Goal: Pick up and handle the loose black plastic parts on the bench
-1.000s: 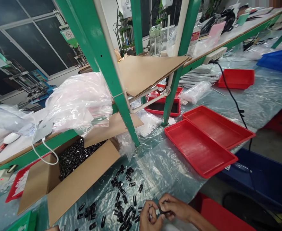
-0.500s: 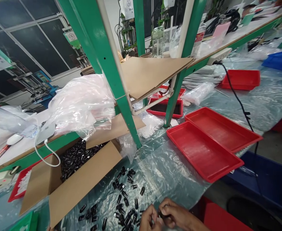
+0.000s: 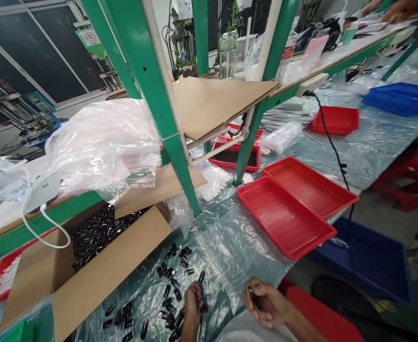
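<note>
In the head view, the only one given, the left hand (image 3: 193,304) is seen lowered into the scatter of small black clips (image 3: 175,285) on the plastic-covered counter (image 3: 237,247), its fingers curled down over the pile's near edge; whether a clip is already pinched cannot be told, since the fingertips are hidden behind the hand. The right hand (image 3: 266,300) is held apart from it, just off the counter's edge, closed on one dark clip (image 3: 254,295) between thumb and fingers. The two hands are thus separated — one at the pile, one holding a piece. The step in hand is judged to be a pick: a further clip is being taken from the pile while one piece is kept ready. For the next move, a single clip would have to be singled out from its touching neighbours and brought across to the held one, with care that none is swept off the slippery film. A cardboard box (image 3: 87,266) full of the same clips lies open to the left, under the green frame (image 3: 159,109), and two red trays (image 3: 287,218) lie empty side by side to the right — well apart from both hands.
</note>
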`<state>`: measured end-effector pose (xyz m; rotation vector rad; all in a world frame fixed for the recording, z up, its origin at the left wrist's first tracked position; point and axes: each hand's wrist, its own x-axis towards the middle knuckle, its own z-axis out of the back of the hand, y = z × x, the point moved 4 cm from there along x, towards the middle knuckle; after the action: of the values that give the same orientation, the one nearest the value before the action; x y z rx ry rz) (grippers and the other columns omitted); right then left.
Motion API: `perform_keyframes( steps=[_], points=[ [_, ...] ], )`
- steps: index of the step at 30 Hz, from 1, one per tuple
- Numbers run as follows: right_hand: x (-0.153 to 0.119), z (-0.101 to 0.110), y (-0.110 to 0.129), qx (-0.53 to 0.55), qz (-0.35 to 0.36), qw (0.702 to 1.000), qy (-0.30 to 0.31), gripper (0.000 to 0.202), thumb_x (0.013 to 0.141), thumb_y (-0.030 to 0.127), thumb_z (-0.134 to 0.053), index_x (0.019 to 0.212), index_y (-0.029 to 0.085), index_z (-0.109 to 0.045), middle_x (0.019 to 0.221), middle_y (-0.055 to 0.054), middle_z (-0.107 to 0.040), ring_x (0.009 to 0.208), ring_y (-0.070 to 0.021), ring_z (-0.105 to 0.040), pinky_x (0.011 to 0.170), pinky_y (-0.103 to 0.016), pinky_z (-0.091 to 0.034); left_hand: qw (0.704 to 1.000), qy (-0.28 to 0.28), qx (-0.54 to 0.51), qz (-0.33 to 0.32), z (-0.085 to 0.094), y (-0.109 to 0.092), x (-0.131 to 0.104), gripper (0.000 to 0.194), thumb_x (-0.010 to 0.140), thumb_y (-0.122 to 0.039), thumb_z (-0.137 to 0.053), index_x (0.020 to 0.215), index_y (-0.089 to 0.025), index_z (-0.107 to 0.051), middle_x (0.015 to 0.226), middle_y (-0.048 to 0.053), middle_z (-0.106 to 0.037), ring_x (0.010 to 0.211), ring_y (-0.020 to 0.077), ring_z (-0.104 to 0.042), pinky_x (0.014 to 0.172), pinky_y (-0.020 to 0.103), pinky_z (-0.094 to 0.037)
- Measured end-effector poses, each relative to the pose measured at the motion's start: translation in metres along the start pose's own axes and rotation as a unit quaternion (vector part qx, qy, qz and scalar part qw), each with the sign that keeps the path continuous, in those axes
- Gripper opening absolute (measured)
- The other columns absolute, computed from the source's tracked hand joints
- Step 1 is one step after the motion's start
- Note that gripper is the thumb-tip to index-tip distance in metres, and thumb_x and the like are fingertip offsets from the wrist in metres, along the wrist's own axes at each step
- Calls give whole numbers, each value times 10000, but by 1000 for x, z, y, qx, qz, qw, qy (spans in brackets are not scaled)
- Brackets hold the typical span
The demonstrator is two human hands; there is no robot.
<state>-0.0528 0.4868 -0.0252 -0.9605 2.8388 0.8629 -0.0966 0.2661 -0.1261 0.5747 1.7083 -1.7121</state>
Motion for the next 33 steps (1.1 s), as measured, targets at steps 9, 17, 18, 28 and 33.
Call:
perform_keyframes(
  steps=[9,17,18,28,33],
  points=[
    [-8,-6,-7,-60,-67,988,-125,457,693,565,-759,700,129,-625,537,48,-452,388,-17,-226,330,-143,-145,906,-59,396,-139,-2,-6,14,168,881,-219,-532,1029,-141,-525,932,176,-672,970,352,-628,840,373,-388],
    [7,11,-4,-277,-60,930,-232,599,683,774,-641,745,184,-559,522,100,-274,459,-64,-182,433,-220,-127,889,17,423,-173,-12,-24,7,143,885,-152,-505,768,-219,-460,662,-5,-511,748,217,-583,721,282,-367],
    [11,11,2,-344,-36,906,-245,564,727,744,-612,748,182,-569,551,78,-329,485,-79,-258,460,-225,-192,891,45,413,-183,-14,-28,-3,124,877,-157,-514,776,-215,-473,643,-27,-473,710,197,-553,699,273,-360],
    [41,-11,9,-550,-68,832,-17,449,797,544,-603,562,161,-601,487,28,-493,489,-110,-419,521,-250,-281,935,253,186,-163,-44,-51,-102,196,753,-318,-643,788,-168,-522,619,-74,-360,630,123,-329,626,258,-262],
    [36,-4,-9,-425,-88,893,-118,669,724,858,-475,622,196,-480,445,84,-336,419,-72,-260,446,-240,-198,968,117,94,-200,-42,-32,-97,248,744,-320,-683,815,-186,-487,557,-117,-250,563,109,-256,591,255,-216]
  ],
)
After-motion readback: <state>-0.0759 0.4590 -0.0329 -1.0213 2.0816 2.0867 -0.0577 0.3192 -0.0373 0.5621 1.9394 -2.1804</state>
